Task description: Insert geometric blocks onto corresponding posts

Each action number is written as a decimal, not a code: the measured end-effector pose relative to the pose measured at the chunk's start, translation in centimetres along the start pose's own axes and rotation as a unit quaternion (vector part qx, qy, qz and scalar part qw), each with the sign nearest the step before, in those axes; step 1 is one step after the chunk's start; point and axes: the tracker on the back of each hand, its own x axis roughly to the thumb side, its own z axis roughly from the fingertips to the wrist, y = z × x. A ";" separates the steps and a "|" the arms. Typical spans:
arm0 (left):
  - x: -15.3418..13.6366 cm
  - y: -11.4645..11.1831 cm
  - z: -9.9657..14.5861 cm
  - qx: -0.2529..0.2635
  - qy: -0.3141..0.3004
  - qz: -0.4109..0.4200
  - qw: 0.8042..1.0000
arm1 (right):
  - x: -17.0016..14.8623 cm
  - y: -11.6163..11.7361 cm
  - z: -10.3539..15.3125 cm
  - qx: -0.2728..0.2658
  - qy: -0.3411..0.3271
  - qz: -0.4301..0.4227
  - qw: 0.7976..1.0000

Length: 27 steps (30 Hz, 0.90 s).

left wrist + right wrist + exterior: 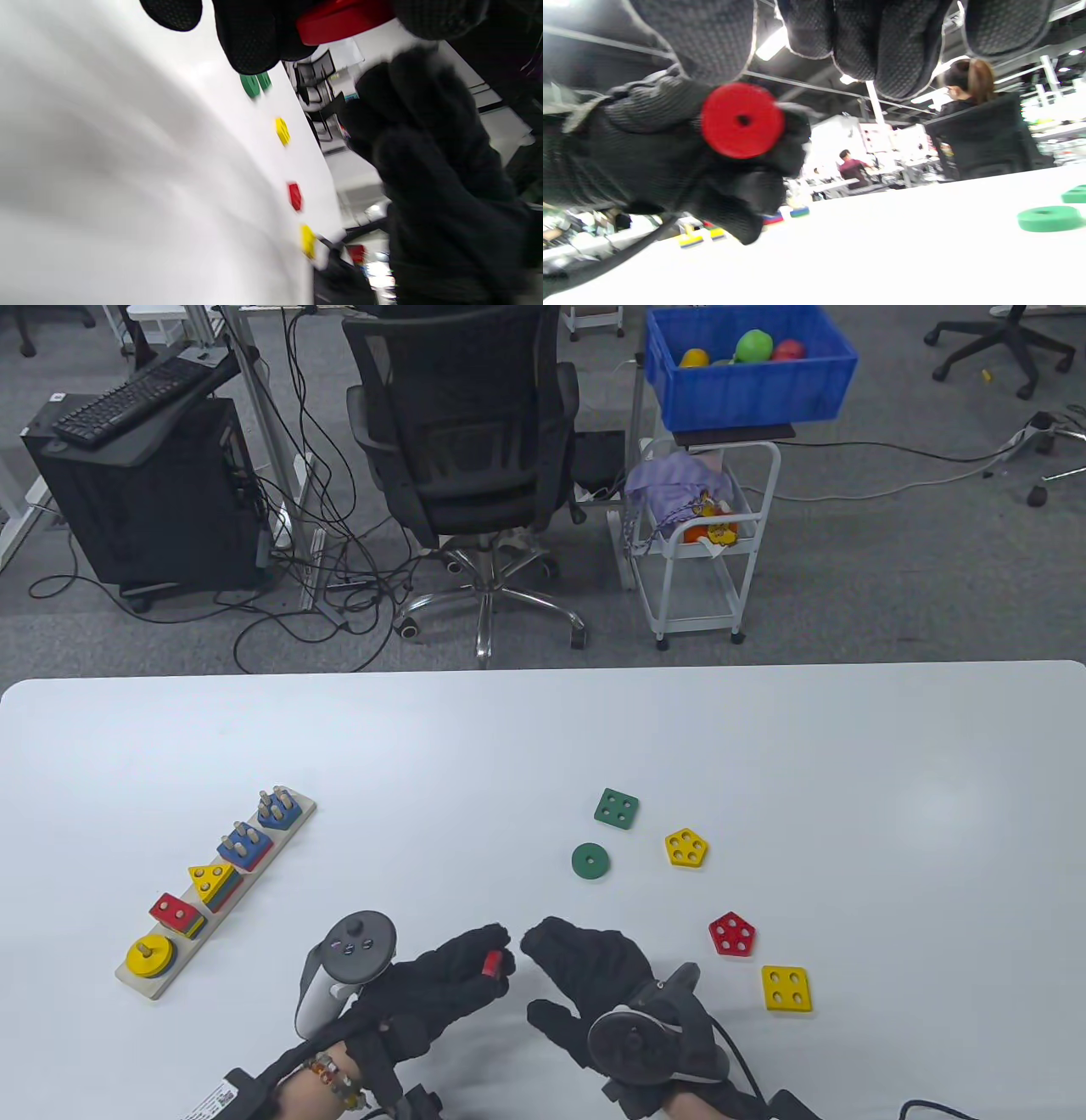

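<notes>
White tabletop (pixel 543 746) carried a post board (pixel 216 891) at left. The left hand (pixel 441 984) gripped a red disc (pixel 742 120); the right hand (pixel 594 976) hovered beside it, fingers loose, grasping nothing.

Table view: red disc (pixel 492 964) mostly hidden inside the left hand (pixel 441 984) fingers; only a sliver shows. Both forearms cut off at the 6 o'clock edge. Left wrist view: heavily motion-blurred; the loose blocks read as colour smears, shapes indeterminate. Right wrist view: green square block (pixel 1075 195) cut off at the 3 o'clock edge; post board (pixel 734 228) blurred, partly behind the left hand.
</notes>
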 end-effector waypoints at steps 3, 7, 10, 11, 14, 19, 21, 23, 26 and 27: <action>-0.2 2.6 0.7 0.072 0.025 -0.130 0.989 | -2.3 -1.0 0.5 0.026 0.046 0.044 0.998; -0.7 6.3 1.8 0.128 0.128 -0.261 0.948 | -6.0 -2.3 1.0 0.053 0.134 0.141 0.979; -1.2 8.8 2.8 0.191 0.192 -0.357 0.894 | -8.6 -3.1 1.4 0.058 0.182 0.177 0.966; -1.4 9.4 3.1 0.203 0.207 -0.378 0.879 | -9.1 -3.2 1.5 0.059 0.190 0.176 0.964; -2.1 11.8 4.4 0.242 0.264 -0.425 0.831 | -10.5 -3.6 1.9 0.063 0.222 0.163 0.959; -3.8 15.2 6.5 0.273 0.349 -0.424 0.790 | -10.9 -3.8 1.9 0.067 0.231 0.160 0.957; -4.6 16.2 7.3 0.277 0.386 -0.422 0.772 | -10.8 -3.7 1.9 0.072 0.229 0.164 0.957; -5.5 17.4 8.3 0.282 0.423 -0.419 0.752 | -10.6 -3.5 1.8 0.078 0.226 0.170 0.956; -6.8 18.6 9.7 0.296 0.449 -0.398 0.743 | -10.5 -3.3 1.8 0.086 0.223 0.181 0.954; -7.2 18.9 10.0 0.298 0.457 -0.396 0.739 | -10.5 -3.3 1.8 0.086 0.222 0.182 0.954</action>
